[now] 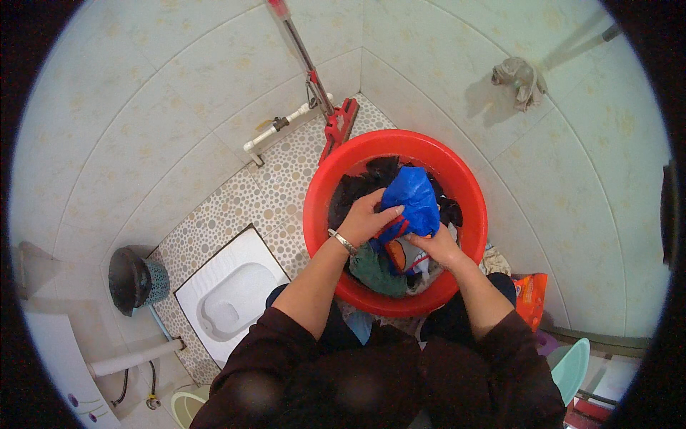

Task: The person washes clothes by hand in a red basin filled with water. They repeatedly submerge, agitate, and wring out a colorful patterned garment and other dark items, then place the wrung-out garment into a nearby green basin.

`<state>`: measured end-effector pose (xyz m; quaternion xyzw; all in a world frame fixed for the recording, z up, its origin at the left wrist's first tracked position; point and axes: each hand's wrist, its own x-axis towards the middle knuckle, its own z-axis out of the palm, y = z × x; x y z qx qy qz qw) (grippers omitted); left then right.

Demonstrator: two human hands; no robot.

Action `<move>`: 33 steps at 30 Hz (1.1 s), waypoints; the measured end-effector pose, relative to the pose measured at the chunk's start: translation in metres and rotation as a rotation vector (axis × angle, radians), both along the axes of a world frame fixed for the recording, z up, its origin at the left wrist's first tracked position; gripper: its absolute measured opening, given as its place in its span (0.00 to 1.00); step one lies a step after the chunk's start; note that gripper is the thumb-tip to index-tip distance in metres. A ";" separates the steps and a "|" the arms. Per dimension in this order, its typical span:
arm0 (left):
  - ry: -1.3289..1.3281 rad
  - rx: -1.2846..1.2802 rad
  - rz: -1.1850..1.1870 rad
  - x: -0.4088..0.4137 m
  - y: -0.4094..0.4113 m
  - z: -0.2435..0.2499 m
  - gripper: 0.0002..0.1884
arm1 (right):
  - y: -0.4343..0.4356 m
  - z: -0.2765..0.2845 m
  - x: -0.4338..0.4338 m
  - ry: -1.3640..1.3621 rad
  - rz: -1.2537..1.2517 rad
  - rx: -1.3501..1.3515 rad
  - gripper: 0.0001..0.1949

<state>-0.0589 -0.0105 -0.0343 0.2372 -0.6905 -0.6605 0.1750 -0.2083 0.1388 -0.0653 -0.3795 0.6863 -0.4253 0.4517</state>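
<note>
Between my knees stands a large round red plastic basin [471, 177] with wet-looking clothes in it. My left hand [370, 217] grips a bright blue piece of fabric [410, 190] from its left side, thumb on top. My right hand [437, 244] holds the lower right edge of the same fabric, its fingers partly hidden beneath. Below the hands lies a part with red trim and an orange and white print. Dark clothes [348, 195] fill the basin's far and left side, and a dark green garment [378, 273] lies at the near left.
A red squeeze mop [340, 123] leans behind the basin, near a white pipe [273, 131]. To the left are a squat toilet [230, 295] and a lined waste bin [139, 281]. An orange packet [530, 300] and a light green basin [571, 370] stand at the right by the wall.
</note>
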 end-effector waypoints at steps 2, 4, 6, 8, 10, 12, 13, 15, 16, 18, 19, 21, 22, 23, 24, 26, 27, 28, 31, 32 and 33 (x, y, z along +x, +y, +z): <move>0.004 -0.016 0.004 0.000 0.000 0.000 0.19 | 0.001 0.002 0.000 0.022 0.002 0.027 0.26; 0.006 -0.020 0.021 -0.001 0.001 -0.002 0.18 | 0.001 0.006 0.001 0.044 -0.004 0.046 0.27; 0.003 -0.015 0.053 -0.002 0.001 -0.010 0.18 | 0.000 0.010 0.003 0.065 -0.015 0.058 0.27; 0.113 -0.161 0.135 -0.005 -0.001 -0.017 0.18 | 0.000 0.005 0.002 0.058 -0.005 -0.006 0.29; 0.159 -0.200 0.157 -0.005 -0.003 -0.020 0.19 | 0.000 -0.002 -0.001 0.086 0.006 -0.057 0.30; 0.142 -0.131 0.119 -0.004 -0.004 -0.018 0.20 | 0.000 -0.009 -0.003 0.151 0.016 -0.092 0.31; 0.142 -0.124 0.133 -0.005 -0.002 -0.016 0.19 | 0.001 -0.013 -0.005 0.145 0.011 -0.101 0.31; 0.143 -0.112 0.162 -0.005 0.003 -0.007 0.17 | 0.000 -0.013 -0.005 0.147 0.003 -0.124 0.31; 0.152 -0.095 0.167 -0.005 0.004 -0.004 0.17 | 0.001 -0.012 -0.005 0.155 -0.002 -0.139 0.30; 0.166 -0.062 0.182 -0.002 0.007 0.002 0.16 | -0.002 0.003 0.001 0.195 -0.010 -0.178 0.29; 0.138 -0.092 0.194 -0.001 0.007 0.006 0.15 | -0.004 0.007 0.003 0.214 -0.015 -0.188 0.29; 0.082 -0.154 0.215 0.001 0.007 0.015 0.14 | -0.005 0.013 0.005 0.251 -0.027 -0.210 0.29; 0.059 -0.175 0.216 0.002 0.007 0.014 0.13 | -0.004 0.010 0.003 0.296 -0.045 -0.188 0.27; 0.038 -0.195 0.215 0.001 0.007 0.012 0.13 | -0.003 0.006 0.001 0.343 -0.065 -0.165 0.26; 0.017 -0.214 0.213 0.001 0.007 0.010 0.13 | -0.002 0.002 0.000 0.358 -0.086 -0.168 0.24; 0.040 -0.159 0.192 -0.001 0.007 0.005 0.14 | -0.002 -0.004 -0.002 0.360 -0.129 -0.196 0.18; 0.051 -0.129 0.181 -0.002 0.008 0.003 0.15 | -0.002 -0.009 -0.004 0.325 -0.148 -0.212 0.15; 0.065 -0.119 0.188 -0.003 0.008 0.001 0.16 | -0.004 -0.014 -0.006 0.289 -0.166 -0.231 0.13; 0.013 -0.034 0.127 -0.003 0.004 0.002 0.21 | -0.002 -0.031 -0.019 0.126 -0.244 -0.248 0.11; 0.038 -0.062 0.112 -0.002 0.004 0.003 0.22 | -0.004 -0.027 -0.019 0.070 -0.275 -0.255 0.11; 0.062 -0.089 0.096 -0.003 0.006 0.003 0.23 | -0.005 -0.023 -0.019 -0.027 -0.328 -0.273 0.12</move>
